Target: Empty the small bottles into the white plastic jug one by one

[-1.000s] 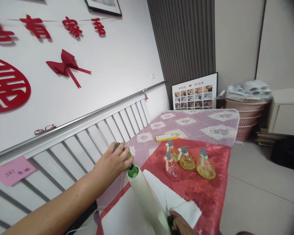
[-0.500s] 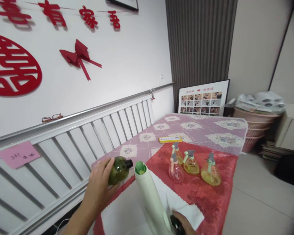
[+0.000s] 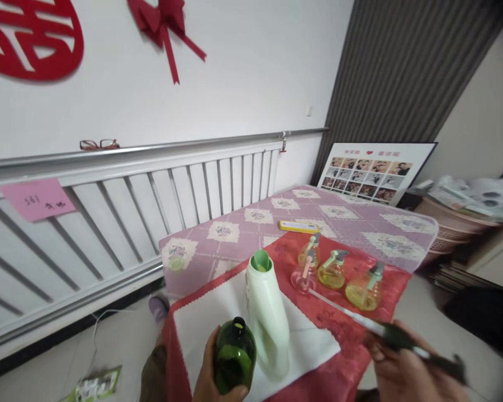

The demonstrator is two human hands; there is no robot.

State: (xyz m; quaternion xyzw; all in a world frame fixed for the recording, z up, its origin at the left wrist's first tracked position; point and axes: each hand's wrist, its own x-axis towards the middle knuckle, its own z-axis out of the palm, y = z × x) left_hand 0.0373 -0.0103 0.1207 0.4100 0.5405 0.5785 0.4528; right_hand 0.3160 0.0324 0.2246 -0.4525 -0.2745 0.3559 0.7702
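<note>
In my left hand (image 3: 205, 371) is a dark green bottle (image 3: 235, 360), upright, its black neck without a top and liquid inside. Just right of it stands a pale green detergent jug (image 3: 270, 318) with a green pouring spout, on a white cloth (image 3: 193, 318). My right hand (image 3: 406, 363), at the lower right, grips a dark pump head (image 3: 419, 349) with a long pale dip tube pointing left; it is blurred. Several small clear spray bottles (image 3: 331, 273) stand on the red cloth (image 3: 318, 324), most with yellow liquid.
A round pale green cap (image 3: 176, 263) lies on the patterned tablecloth (image 3: 222, 231), with a yellow flat box (image 3: 298, 226) farther back. The white radiator (image 3: 171, 195) runs along the wall. Pink baskets (image 3: 448, 218) stand right of the table.
The green bottle has gone from tilted at the jug's mouth to upright, lower and nearer. My right hand has moved right from the jug's base, raising the pump head. The view has shifted down.
</note>
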